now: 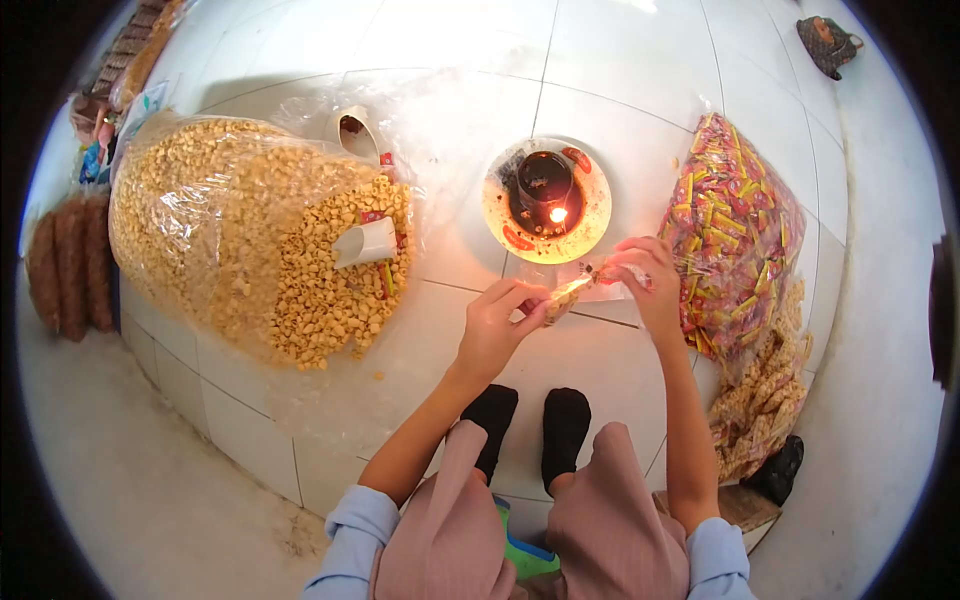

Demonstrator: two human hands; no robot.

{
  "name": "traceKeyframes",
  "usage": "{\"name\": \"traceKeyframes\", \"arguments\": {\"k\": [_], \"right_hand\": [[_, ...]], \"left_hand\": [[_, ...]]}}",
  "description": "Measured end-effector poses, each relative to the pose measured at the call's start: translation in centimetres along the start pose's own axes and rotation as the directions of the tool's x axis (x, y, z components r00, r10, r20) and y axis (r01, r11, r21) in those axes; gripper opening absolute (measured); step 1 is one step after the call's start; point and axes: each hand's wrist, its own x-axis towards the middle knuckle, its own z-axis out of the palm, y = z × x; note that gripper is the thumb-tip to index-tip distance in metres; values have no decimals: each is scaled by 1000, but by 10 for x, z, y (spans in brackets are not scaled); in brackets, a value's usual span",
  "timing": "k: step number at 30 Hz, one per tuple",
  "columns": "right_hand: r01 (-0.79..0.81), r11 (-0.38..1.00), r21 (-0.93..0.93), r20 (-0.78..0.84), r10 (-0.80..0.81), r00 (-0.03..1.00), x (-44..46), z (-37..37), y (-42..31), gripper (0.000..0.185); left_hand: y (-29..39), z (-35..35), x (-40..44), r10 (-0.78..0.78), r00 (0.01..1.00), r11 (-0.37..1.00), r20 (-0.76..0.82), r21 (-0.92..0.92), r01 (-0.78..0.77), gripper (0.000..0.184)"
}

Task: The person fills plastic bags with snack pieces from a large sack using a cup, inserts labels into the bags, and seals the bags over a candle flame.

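Between my two hands is a small clear plastic snack packet, held just below a white plate. My left hand pinches its lower left end. At the gathered upper end, the fingers of my right hand are closed on the plastic. On the plate stands a dark round pot with a small burning flame at its front edge. Dark residue and reddish marks cover parts of the plate. The packet is apart from the flame.
A large clear bag of yellow puffed snacks lies open at left, with a white scoop on the snacks. At right are a bag of red and yellow sachets and several filled snack packets. A white cup-like container lies behind.
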Motion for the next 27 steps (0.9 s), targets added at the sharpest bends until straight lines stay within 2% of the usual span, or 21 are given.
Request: {"name": "traceKeyframes", "arguments": {"k": [4,6,7,8,9,10,11,12,13,14,15,16,18,22,24,27], "right_hand": [[-56,998,33,-12,57,998,4,4,-26,16],[46,993,106,242,-70,968,6,11,-36,16],[48,993,109,241,-73,968,4,12,-26,16],[-25,994,105,221,1,975,0,14,-6,18],[-97,990,103,202,75,976,3,14,-2,21],[-96,990,103,203,74,976,1,14,0,21],[-337,877,341,240,265,934,-2,13,1,21],[-533,653,538,322,425,846,-1,12,-4,22],[-534,655,535,322,426,845,-2,14,-11,22],[-500,627,597,351,356,866,-2,20,-20,20],[-468,592,656,374,283,883,-2,24,-26,19],[-467,592,657,378,276,883,-1,27,-25,19],[-589,524,615,446,385,808,-3,34,-20,14],[-562,498,661,335,474,814,-5,46,-16,12],[-573,507,644,237,580,780,-4,52,-15,10],[-547,512,662,180,600,780,-3,56,-14,10]], "left_hand": [[-6,-1,1,41,999,999,5,10,-41,14],[-5,-2,1,19,1000,1000,17,-3,-19,13],[-4,-4,2,-2,1000,1000,30,-14,2,13],[-7,-5,2,-1,1000,1000,27,-12,1,13],[-13,-7,3,-44,998,994,48,-101,49,12],[-17,-8,4,-86,994,977,73,-190,99,11],[-22,-9,4,-86,994,976,73,-193,98,11],[-25,-11,6,-203,967,923,152,-301,241,10],[-28,-12,7,-304,921,837,244,-394,381,9],[-32,-13,11,-304,921,836,243,-395,380,9],[-36,-14,15,-301,895,790,329,-440,427,10],[-40,-16,19,-292,866,742,406,-475,473,12],[-47,-17,26,-320,858,740,401,-460,491,12],[-57,-8,38,-370,857,710,358,-487,509,15],[-58,2,38,-392,865,676,314,-540,502,17],[-56,14,36,-454,857,633,244,-589,503,19]]}}
